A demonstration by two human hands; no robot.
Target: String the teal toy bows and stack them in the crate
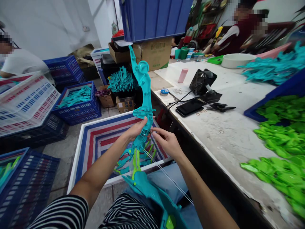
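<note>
Head view: Looking down over a seated person's lap [175,171], with a long teal toy bow [146,92] held up in the middle.
Left hand [136,129]: Wrapped around the toy bow near its middle, thumb lying on the teal plastic below a short crosspiece.
Right hand [164,140]: Thumb and fingers drawn close together at the toy bow's right edge, near the left hand; I cannot tell whether they pinch anything.
Toy bow: Upright and slightly tilted, with lime-green parts lower down and its broad near end above the lap.
String [164,172]: Thin, white and doubled, running from the lower toy bow down toward the right forearm.
Basket [102,127]: White-rimmed, lined in red, white and blue stripes, holding teal and lime pieces beneath the hands.
Counter [209,136]: On the right, carrying a black phone [189,107], a small fan [199,81], a pink bottle [183,75] and heaped lime-green pieces [278,171].
Floor, left: A blue crate [81,116] filled with teal pieces.
Background: A co-worker in a dark red top [247,30] sits beyond the counter.
</note>
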